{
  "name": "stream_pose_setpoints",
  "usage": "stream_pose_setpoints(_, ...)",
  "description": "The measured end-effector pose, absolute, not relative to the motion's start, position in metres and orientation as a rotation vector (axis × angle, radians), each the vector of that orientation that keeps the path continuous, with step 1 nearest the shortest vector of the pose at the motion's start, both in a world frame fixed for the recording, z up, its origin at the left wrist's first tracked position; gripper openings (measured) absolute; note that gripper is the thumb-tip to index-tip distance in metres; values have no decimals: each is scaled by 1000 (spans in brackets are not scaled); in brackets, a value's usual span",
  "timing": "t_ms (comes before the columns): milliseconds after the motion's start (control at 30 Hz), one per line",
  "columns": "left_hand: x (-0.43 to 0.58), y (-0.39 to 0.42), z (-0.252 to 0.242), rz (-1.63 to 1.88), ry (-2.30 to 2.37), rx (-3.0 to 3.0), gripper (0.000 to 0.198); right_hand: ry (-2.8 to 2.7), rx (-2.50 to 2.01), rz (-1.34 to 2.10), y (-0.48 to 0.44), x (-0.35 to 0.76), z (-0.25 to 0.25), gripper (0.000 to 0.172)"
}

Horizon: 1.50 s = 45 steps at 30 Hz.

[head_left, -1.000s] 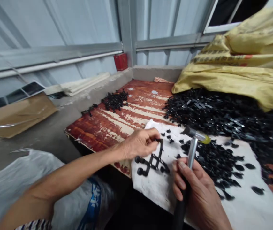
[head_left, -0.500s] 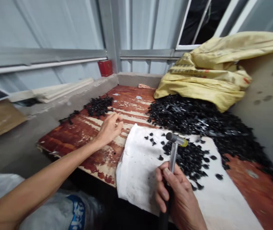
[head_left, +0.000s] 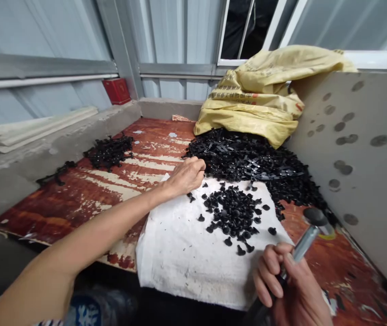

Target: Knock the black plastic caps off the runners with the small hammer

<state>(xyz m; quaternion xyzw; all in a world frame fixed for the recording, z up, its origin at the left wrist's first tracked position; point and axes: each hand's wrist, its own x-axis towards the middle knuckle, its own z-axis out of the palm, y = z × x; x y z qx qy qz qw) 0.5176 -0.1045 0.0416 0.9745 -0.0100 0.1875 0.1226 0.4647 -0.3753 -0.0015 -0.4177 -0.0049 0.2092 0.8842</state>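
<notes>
My right hand [head_left: 291, 280] is wrapped around the handle of a hammer [head_left: 305, 244], its dark head raised at the right over the red board. My left hand [head_left: 188, 174] reaches to the near edge of a large heap of black plastic parts [head_left: 247, 156], fingers curled together. Whatever those fingers may grip is hidden. Below it lies a white cloth [head_left: 173, 253] with loose black mushroom-shaped pieces [head_left: 232, 210] gathered in a pile. Several single pieces are scattered around that pile.
A yellow woven sack [head_left: 247, 104] rests over the back of the heap. More black parts [head_left: 110, 149] sit at the left on the worn red board [head_left: 60, 208]. A spotted pale panel [head_left: 359, 149] stands on the right. A red box [head_left: 116, 91] is in the back corner.
The view has turned right. My left hand has moved from the bare board to the heap's edge, its fingers closing. The hammer has swung right, off the cloth.
</notes>
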Motion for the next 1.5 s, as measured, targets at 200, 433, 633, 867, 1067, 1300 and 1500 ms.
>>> stream_pose_setpoints(200,560,-127,49,215,390,2630,44,40,-814,514,-376,472,-1,17)
stream_pose_setpoints(433,583,-129,57,216,584,2163,27,72,-745,602,-382,481,-3,17)
stream_pose_setpoints(633,564,-101,101,239,527,1784,21,64,-757,610,-385,480,-3,19)
stream_pose_setpoints(867,458,-140,78,260,116,1810,7,-35,-911,569,-372,469,-1,26)
stream_pose_setpoints(1067,395,-174,45,224,81,1871,7,-62,-931,581,-344,448,8,38)
stream_pose_setpoints(1300,379,-159,45,-205,336,1611,37,-89,-1126,551,-327,423,2,33)
stream_pose_setpoints(1500,385,-155,42,-257,421,1600,30,-159,-1270,600,-321,408,-8,27)
